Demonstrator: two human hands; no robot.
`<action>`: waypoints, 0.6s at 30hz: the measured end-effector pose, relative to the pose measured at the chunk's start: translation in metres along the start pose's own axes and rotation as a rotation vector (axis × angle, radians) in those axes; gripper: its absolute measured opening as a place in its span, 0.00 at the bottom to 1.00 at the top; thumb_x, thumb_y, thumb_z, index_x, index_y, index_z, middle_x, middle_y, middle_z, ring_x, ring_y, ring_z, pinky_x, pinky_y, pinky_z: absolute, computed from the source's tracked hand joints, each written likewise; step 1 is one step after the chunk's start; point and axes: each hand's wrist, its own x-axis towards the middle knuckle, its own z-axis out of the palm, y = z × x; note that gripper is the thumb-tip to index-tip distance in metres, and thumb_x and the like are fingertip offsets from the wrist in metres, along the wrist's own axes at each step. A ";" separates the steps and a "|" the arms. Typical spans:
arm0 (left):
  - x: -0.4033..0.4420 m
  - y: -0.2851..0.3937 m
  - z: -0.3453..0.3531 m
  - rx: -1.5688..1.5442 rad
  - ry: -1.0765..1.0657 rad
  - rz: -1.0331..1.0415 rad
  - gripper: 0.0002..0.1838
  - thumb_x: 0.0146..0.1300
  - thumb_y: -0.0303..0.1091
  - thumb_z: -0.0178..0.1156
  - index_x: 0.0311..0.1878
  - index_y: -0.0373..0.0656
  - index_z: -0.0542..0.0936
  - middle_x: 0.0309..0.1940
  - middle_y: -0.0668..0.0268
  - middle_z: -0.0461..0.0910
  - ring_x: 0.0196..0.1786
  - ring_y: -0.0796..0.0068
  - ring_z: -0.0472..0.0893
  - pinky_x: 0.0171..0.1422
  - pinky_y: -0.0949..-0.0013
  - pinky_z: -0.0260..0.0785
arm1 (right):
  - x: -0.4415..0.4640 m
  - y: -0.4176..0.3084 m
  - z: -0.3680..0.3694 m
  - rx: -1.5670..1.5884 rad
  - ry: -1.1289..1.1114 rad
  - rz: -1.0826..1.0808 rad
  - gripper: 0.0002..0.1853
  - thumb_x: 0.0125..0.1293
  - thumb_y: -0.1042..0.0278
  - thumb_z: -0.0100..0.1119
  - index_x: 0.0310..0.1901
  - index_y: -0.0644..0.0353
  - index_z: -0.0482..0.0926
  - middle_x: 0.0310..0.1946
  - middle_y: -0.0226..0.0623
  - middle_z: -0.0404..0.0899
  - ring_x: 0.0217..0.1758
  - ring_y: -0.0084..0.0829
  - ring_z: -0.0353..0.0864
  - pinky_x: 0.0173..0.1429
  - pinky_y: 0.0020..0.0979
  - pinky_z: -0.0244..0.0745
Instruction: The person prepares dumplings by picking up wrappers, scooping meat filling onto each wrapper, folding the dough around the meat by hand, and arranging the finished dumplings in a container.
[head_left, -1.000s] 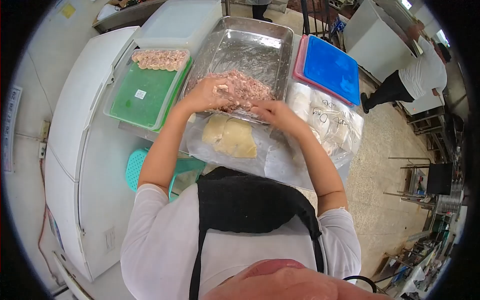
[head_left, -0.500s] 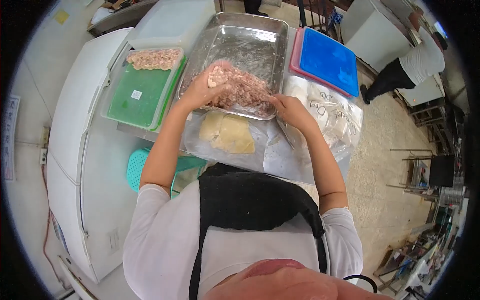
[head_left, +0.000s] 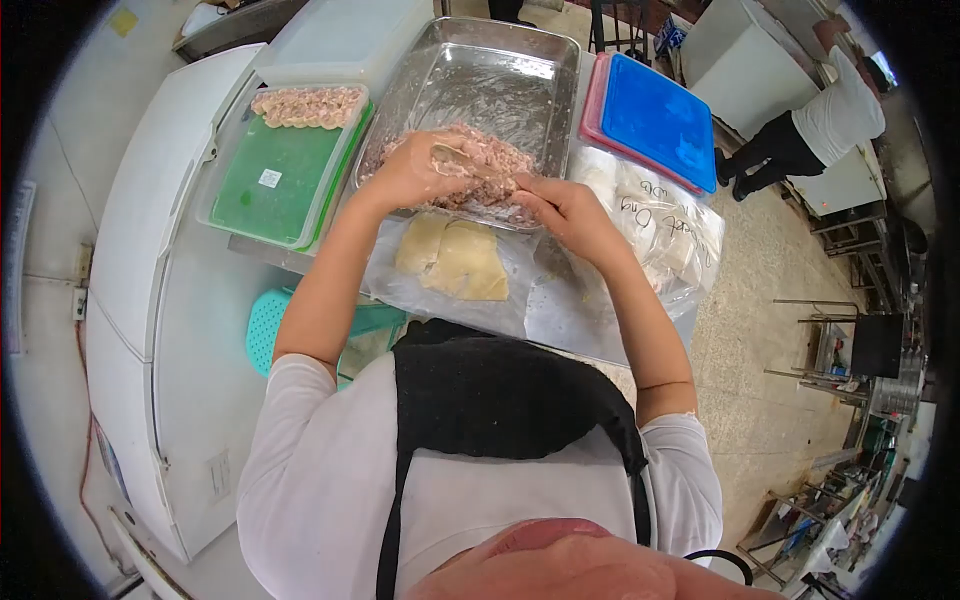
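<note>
My left hand (head_left: 420, 172) is curled over the ground meat (head_left: 490, 150) in the metal tray (head_left: 478, 45). A small pale piece shows between its thumb and fingers, too indistinct to name. Close beside it, my right hand (head_left: 568, 208) has its fingers pinched together at the meat's right edge. Whatever those fingers hold, if anything, is hidden. Just in front of the tray, a stack of thin yellow dough wrappers (head_left: 455, 260) lies on a clear plastic sheet (head_left: 385, 275).
To the left, a plastic container (head_left: 235, 185) with a green base holds a row of filled pieces (head_left: 310, 107). A blue lid (head_left: 655, 120) and marked plastic bags (head_left: 670, 225) lie at right. Further right, a person (head_left: 815, 130) stands by a white cabinet. A teal stool (head_left: 265, 330) is below.
My right hand has moved left and inward, over the meat toward my left hand. My left hand has turned, and the pale lump seen at its fingers is now mostly covered.
</note>
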 end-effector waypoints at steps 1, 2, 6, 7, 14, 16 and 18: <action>-0.001 -0.003 0.000 0.124 0.008 0.131 0.22 0.49 0.39 0.70 0.47 0.39 0.80 0.42 0.58 0.83 0.46 0.63 0.82 0.54 0.64 0.71 | 0.004 0.002 -0.002 -0.003 -0.003 0.001 0.17 0.70 0.58 0.55 0.47 0.65 0.81 0.34 0.40 0.84 0.34 0.31 0.81 0.40 0.32 0.74; -0.004 -0.006 0.001 0.121 0.010 0.132 0.22 0.49 0.39 0.70 0.47 0.39 0.80 0.42 0.58 0.83 0.46 0.63 0.82 0.54 0.64 0.71 | 0.009 0.007 -0.008 -0.104 -0.067 -0.043 0.16 0.69 0.59 0.55 0.47 0.63 0.81 0.36 0.42 0.83 0.36 0.36 0.82 0.42 0.34 0.75; -0.009 -0.030 0.010 0.069 0.033 -0.023 0.24 0.49 0.43 0.70 0.45 0.38 0.79 0.43 0.55 0.82 0.48 0.58 0.80 0.56 0.61 0.69 | 0.025 -0.025 -0.030 -0.475 -0.183 0.075 0.15 0.67 0.59 0.56 0.50 0.56 0.81 0.42 0.43 0.82 0.42 0.46 0.81 0.45 0.38 0.76; -0.008 -0.038 0.010 -0.114 0.020 -0.218 0.25 0.49 0.45 0.70 0.45 0.38 0.79 0.44 0.54 0.82 0.49 0.56 0.79 0.57 0.59 0.69 | 0.024 -0.033 -0.025 -0.480 -0.181 0.073 0.15 0.67 0.59 0.56 0.50 0.56 0.81 0.42 0.43 0.82 0.42 0.46 0.81 0.45 0.38 0.76; -0.023 -0.085 -0.016 -0.026 0.058 -0.233 0.31 0.50 0.47 0.72 0.56 0.43 0.76 0.50 0.54 0.80 0.55 0.61 0.77 0.61 0.60 0.67 | 0.013 0.013 -0.008 -0.519 -0.150 0.236 0.15 0.66 0.58 0.55 0.50 0.54 0.81 0.43 0.46 0.82 0.44 0.48 0.81 0.48 0.41 0.75; -0.035 -0.052 -0.046 -0.227 -0.077 -0.278 0.33 0.51 0.44 0.71 0.61 0.46 0.74 0.54 0.54 0.78 0.57 0.61 0.77 0.62 0.62 0.67 | 0.017 0.000 -0.012 -0.629 -0.212 0.376 0.17 0.66 0.55 0.55 0.50 0.55 0.81 0.41 0.47 0.82 0.45 0.50 0.80 0.48 0.43 0.76; -0.045 -0.040 -0.059 -0.168 0.007 -0.072 0.31 0.51 0.43 0.71 0.58 0.45 0.75 0.52 0.55 0.79 0.55 0.60 0.78 0.60 0.62 0.68 | 0.018 -0.038 -0.014 -0.371 -0.045 0.310 0.18 0.67 0.57 0.55 0.51 0.58 0.80 0.43 0.48 0.82 0.46 0.50 0.80 0.50 0.40 0.75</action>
